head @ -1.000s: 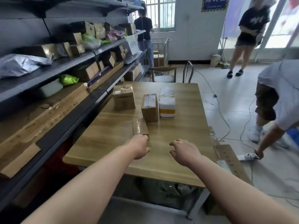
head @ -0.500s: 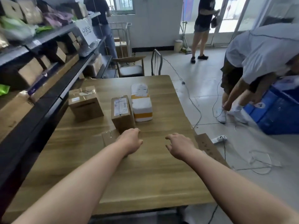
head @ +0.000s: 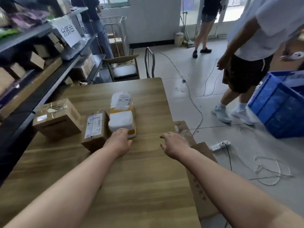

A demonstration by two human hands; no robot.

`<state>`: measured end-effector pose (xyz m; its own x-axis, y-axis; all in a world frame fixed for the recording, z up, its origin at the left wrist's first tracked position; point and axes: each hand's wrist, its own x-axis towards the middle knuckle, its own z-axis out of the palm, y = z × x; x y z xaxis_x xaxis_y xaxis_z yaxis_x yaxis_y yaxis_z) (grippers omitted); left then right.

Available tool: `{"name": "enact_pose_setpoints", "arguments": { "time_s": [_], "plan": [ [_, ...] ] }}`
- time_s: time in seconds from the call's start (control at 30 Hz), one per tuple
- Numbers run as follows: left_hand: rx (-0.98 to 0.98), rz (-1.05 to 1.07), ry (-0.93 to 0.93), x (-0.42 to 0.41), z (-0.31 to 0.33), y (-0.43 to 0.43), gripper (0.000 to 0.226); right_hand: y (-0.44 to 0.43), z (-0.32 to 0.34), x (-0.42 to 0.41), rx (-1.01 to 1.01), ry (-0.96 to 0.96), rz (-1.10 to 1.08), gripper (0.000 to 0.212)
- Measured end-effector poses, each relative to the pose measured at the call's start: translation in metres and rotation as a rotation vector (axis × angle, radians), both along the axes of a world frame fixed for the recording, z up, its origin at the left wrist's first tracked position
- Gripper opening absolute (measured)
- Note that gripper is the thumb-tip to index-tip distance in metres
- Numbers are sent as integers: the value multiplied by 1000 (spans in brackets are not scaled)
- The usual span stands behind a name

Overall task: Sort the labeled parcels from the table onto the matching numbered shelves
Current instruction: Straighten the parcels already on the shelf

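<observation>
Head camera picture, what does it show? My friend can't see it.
A person's left hand reaches the near end of a white parcel on a wooden table, next to a labelled brown box and a bigger brown box. The right hand hovers empty. Shelves of parcels stand on the left.

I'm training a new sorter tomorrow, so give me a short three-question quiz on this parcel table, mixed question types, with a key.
1. True or false: the large cardboard box sits to the right of the narrow brown box.
2. Multiple choice: the fingertips of the left hand meet which parcel? A) large cardboard box B) narrow brown box C) white and yellow parcel.
3. Fill in: the right hand holds ____.
Key: 1 false; 2 C; 3 nothing.
</observation>
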<state>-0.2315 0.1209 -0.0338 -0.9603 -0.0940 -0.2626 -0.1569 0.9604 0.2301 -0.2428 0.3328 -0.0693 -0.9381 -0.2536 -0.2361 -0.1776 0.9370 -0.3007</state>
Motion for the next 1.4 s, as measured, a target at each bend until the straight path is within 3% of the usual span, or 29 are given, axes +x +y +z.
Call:
{"name": "enact_pose_setpoints", "arguments": {
  "time_s": [0.47, 0.73, 0.87, 1.03, 1.2, 1.4],
  "plan": [
    [-55, 153, -16, -81, -22, -18, 41, -50, -14, -88, -127, -74, 103, 44],
    [-94, 160, -156, -113, -40, -44, 34, -106, -30, -122, -179, -120, 75, 47],
    [-124, 85, -80, -122, -48, -50, 36, -117, -40, -141, -215, -142, 33, 51],
    [-7, 194, -47, -140, -45, -61, 32, -135, -48, -149, -328, -186, 21, 56],
    [-2, 196, -10, -145, -48, -60, 40, -125, -48, -137, -492, -167, -164, 48],
    [220, 269, 47, -135, -59, -55, 51, -97, -37, -128, -387, -142, -311, 19]
  ]
}}
